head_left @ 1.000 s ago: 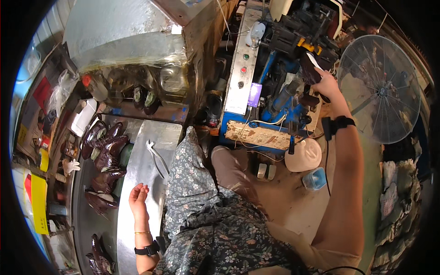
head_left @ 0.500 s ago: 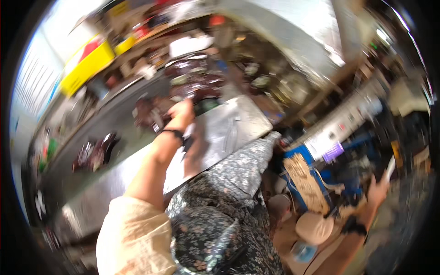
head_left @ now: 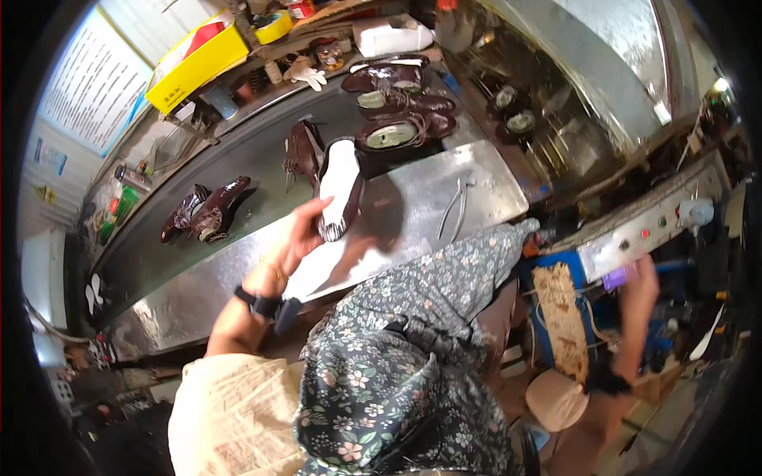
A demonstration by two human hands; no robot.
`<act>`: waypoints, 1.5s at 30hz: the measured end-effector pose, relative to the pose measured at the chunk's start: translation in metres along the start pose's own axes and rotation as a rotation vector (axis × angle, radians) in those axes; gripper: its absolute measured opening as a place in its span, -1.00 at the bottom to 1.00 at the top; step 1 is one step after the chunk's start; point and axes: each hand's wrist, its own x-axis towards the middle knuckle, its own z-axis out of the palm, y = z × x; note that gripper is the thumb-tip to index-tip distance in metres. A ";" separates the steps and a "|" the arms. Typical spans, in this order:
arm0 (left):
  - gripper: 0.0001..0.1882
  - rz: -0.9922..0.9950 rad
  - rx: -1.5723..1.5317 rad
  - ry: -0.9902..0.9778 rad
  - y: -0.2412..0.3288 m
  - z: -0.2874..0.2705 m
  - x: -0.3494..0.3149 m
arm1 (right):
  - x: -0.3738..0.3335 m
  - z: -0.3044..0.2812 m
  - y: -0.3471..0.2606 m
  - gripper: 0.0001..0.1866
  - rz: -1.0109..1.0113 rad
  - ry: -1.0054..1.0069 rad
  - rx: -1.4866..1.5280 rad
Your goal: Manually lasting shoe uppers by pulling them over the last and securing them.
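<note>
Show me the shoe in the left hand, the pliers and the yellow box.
Shoe (head_left: 341,184): head view, on its white underside.
Pliers (head_left: 461,191): head view, near the pivot.
Yellow box (head_left: 198,71): head view, on its long yellow side.

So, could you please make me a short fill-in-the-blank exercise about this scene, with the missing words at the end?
The left hand holds a glossy dark-red shoe whose upturned sole is ____.
The silver metal tool with two curved handles, lying on the shiny flat metal plate, is a pair of ____.
The long, open-topped box at the upper left is bright ____.
The dark cloth over the person's lap is printed with ____.

Missing words: white; pliers; yellow; flowers.
</note>
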 end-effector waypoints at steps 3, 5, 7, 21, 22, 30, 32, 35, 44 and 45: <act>-0.51 0.002 0.046 -0.050 -0.061 0.023 -0.050 | 0.006 0.168 -0.103 -0.44 -0.008 -0.444 0.500; -0.36 0.004 0.292 -0.024 -0.097 0.046 -0.074 | 0.009 0.225 -0.146 -0.23 -0.232 -0.518 0.746; -0.26 0.008 0.662 -0.123 -0.105 0.067 -0.085 | 0.012 0.247 -0.169 -0.36 -0.254 -0.508 0.882; -0.27 0.520 2.023 -0.620 -0.134 0.203 0.036 | 0.002 0.180 -0.099 -0.62 -0.160 0.273 0.298; -0.21 1.067 1.688 -0.596 -0.142 0.204 0.041 | 0.005 0.182 -0.098 -0.62 -0.092 0.214 0.273; -0.10 0.237 1.040 -0.622 -0.174 0.167 0.111 | -0.061 0.210 -0.105 -0.39 0.219 -0.134 0.487; -0.15 0.228 0.963 -0.762 -0.167 0.163 0.109 | -0.065 0.204 -0.100 -0.37 0.263 -0.185 0.643; -0.14 0.365 1.182 -0.784 -0.161 0.171 0.091 | -0.059 0.192 -0.095 -0.50 0.037 -0.281 0.801; -0.22 0.673 1.242 -0.565 -0.183 0.156 0.071 | -0.072 0.209 -0.099 -0.61 -0.133 -0.176 0.406; -0.22 0.593 1.257 -0.565 -0.182 0.155 0.075 | -0.075 0.213 -0.099 -0.62 -0.133 -0.088 0.430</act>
